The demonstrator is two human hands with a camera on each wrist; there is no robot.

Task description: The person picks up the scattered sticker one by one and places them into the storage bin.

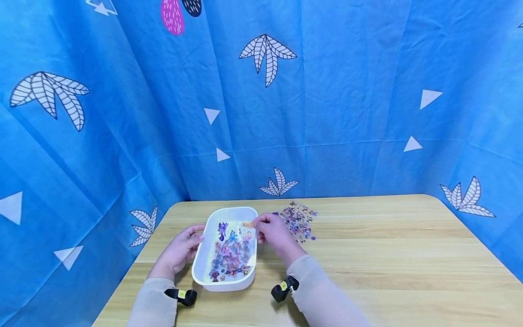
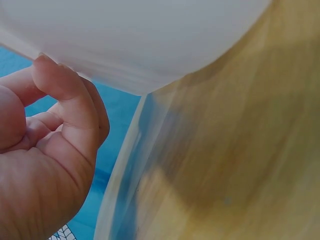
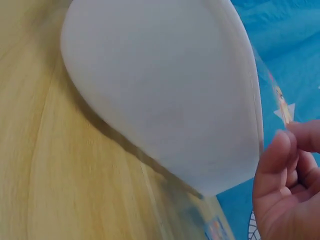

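A white plastic tub (image 1: 230, 287) with rounded corners holds many small see-through stickers (image 1: 229, 261). A purple cartoon pony (image 1: 222, 230) and a blue one (image 1: 232, 236) stand out near its far end. At the left side my left hand (image 1: 181, 249) grips the rim; in the left wrist view its fingertips (image 2: 47, 65) touch the tub's outer wall. Over the right rim, my right hand (image 1: 274, 232) pinches a clear sticker (image 3: 281, 100) with an orange figure between thumb and forefinger. The right wrist view shows this sticker edge-on, beside the rim.
A loose pile of small colourful stickers (image 1: 296, 220) lies on the wooden table (image 1: 388, 254), just beyond the right hand. Behind and to both sides hangs a blue patterned curtain (image 1: 347, 100). Black wrist cameras are strapped over both sleeves (image 1: 153, 302).
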